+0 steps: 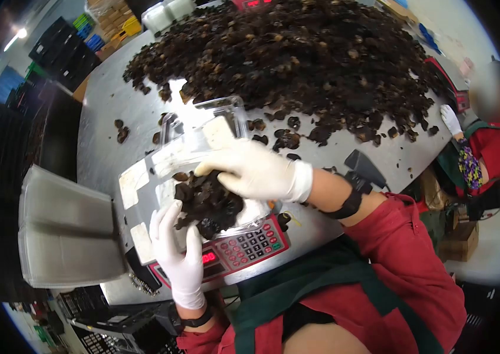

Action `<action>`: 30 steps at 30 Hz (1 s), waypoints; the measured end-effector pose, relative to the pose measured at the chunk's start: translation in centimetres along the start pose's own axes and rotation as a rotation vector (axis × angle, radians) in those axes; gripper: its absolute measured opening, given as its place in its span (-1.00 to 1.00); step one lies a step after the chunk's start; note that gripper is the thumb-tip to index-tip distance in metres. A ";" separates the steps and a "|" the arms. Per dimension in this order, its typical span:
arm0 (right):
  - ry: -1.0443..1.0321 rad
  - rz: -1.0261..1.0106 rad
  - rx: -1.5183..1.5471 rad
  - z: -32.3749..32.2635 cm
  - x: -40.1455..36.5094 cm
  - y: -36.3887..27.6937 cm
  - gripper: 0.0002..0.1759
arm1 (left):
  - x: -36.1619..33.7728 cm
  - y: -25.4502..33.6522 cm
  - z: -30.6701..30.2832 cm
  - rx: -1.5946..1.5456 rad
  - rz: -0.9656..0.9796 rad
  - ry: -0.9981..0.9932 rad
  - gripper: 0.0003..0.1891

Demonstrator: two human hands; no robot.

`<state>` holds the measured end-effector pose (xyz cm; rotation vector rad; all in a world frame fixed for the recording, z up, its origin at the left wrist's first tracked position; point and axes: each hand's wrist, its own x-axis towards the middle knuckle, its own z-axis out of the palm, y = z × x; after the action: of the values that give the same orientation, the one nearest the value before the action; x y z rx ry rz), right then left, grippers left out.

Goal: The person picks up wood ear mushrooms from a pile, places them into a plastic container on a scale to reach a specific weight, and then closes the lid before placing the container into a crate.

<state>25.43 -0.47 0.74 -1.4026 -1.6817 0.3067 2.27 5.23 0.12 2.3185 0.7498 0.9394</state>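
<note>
Dark brown, crinkled pieces that look like wood ear mushrooms (210, 203) lie heaped in a clear plastic tray (253, 226) on a digital scale (133, 207). Over the heap's upper right edge reaches my right hand (259, 170), in a pale glove, fingers bent and apart, fingertips at the pieces. My left hand (178, 253), gloved in white, rests at the heap's lower left with its fingers apart and fingertips beside the tray. The scale's red keypad panel (244, 248) faces me, its display partly behind my left hand.
A large pile of the same dark pieces (297, 65) covers the table's far side. Another clear tray (235, 109) sits behind the scale. Stacked clear trays (67, 230) stand at left. On the right, a co-worker's gloved hand (451, 120) is near another red scale (453, 88).
</note>
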 end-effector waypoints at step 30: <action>0.138 -0.069 -0.212 1.1 -2.2 0.5 -0.83 | 6.7 1.8 0.8 0.259 -0.100 -0.085 -0.78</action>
<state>24.81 -1.88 -1.31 -1.4799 -1.6815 -0.0082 7.49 8.13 3.78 2.4968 0.9929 0.7314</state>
